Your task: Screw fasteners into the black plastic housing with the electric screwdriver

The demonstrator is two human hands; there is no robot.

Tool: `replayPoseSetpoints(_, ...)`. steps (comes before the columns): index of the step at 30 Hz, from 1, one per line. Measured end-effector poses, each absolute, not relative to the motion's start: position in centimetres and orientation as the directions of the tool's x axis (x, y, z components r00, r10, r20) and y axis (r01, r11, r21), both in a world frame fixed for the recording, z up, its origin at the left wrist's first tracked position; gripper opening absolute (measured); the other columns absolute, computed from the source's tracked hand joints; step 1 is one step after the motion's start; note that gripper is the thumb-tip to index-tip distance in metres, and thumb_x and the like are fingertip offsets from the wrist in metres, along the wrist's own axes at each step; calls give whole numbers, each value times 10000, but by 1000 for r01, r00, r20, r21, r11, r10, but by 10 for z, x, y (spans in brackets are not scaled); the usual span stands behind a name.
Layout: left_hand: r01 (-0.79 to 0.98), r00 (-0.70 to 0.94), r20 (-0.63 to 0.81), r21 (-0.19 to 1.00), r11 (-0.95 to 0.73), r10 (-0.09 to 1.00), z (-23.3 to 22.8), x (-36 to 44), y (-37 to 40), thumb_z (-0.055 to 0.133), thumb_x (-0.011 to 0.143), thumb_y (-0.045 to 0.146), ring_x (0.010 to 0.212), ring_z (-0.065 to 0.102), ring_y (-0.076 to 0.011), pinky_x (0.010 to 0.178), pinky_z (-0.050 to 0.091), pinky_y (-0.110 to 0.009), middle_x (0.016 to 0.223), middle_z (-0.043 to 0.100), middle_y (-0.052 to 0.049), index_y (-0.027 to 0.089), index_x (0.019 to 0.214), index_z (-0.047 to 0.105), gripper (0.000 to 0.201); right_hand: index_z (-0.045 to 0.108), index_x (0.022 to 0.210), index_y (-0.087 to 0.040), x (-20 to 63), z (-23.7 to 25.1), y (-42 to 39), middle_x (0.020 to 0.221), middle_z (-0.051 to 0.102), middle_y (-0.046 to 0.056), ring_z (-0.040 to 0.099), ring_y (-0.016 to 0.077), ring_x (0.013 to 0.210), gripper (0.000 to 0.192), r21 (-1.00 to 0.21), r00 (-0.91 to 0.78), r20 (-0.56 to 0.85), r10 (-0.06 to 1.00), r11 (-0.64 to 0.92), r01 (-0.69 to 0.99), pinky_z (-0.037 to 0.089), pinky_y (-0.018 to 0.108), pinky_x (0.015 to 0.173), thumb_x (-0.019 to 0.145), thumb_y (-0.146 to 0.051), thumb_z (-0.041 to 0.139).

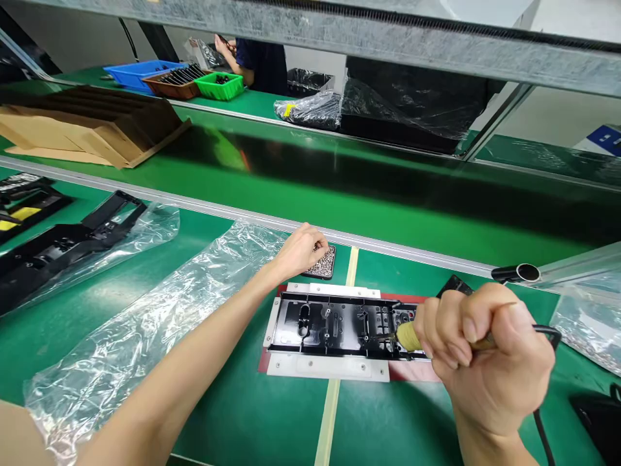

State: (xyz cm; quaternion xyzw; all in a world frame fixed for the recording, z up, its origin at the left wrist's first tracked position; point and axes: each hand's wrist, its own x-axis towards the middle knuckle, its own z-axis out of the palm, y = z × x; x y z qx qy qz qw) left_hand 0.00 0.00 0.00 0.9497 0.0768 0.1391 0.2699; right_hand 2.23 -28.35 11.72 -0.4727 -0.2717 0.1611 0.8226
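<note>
Head view of a green assembly bench. The right hand (485,353), at about 4 o'clock in the frame, is clenched in a fist around a powered screwdriver (407,336), whose yellowish nose and thin bit point toward 9 o'clock and meet the right end of a black plastic panel (334,323); a black cable (546,330) leaves the tool behind the fist. The panel is a long, glossy, rectangular moulding with slots, ribs and small screw bosses, lying flat just right of centre with its long axis running from 9 to 3 o'clock. It sits in a white fixture (327,367) whose strips show along its near, far and left edges, over a red base. The left hand (298,249), at 11 o'clock from the panel, reaches with fingers curled down onto a small dark tray of screws (324,264); whether it grips any cannot be told. A crumpled clear plastic bag (145,323) lies under the left forearm. Black moulded parts (63,243) in another bag lie at 9 o'clock. At 12 o'clock, across the dark conveyor belt (388,194), another person (262,65) works near blue, brown and green bins (220,86).
</note>
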Motion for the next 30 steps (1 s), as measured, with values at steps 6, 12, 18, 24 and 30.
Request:
replayPoseSetpoints(6,146,885,233,685,-714,404,9,-27,-15,614,878,154,853,618,-211,769,461,-323,890,730,-22,186,835,668,76,554,680,-192,15,112,-277,467,394,-44,342,91,415,380,-874,806,284,520,487,-6,373,212,419,1038,-262,447)
replayPoseSetpoints(12,142,830,174,853,-502,530,5,-53,-24,663,865,255,668,511,-144,631,399,-280,814,705,4,187,831,676,78,555,675,-189,14,111,-279,476,397,-50,334,81,415,374,-875,803,288,521,485,0,362,210,420,1026,-307,498)
replayPoseSetpoints(18,94,828,177,892,-442,532,-2,-64,-26,657,911,331,711,525,-148,702,431,-291,827,691,-6,218,1042,796,222,571,680,-194,11,111,-278,475,400,-48,334,85,414,377,-880,795,288,534,476,-1,354,214,415,1026,-334,515)
replayPoseSetpoints(24,88,824,198,881,-465,530,1,-67,-28,657,943,383,699,532,-157,663,425,-297,832,695,-26,227,1045,827,252,579,677,-196,8,109,-273,475,409,-38,337,95,415,371,-886,802,274,531,463,-4,342,220,410,1025,-272,475)
replayPoseSetpoints(30,56,825,183,915,-400,535,2,-68,-31,680,959,396,794,630,-179,727,484,-300,906,750,-37,229,1042,827,238,563,692,-201,8,105,-272,475,414,-37,353,103,422,349,-892,787,294,543,452,21,349,227,419,1023,-251,463)
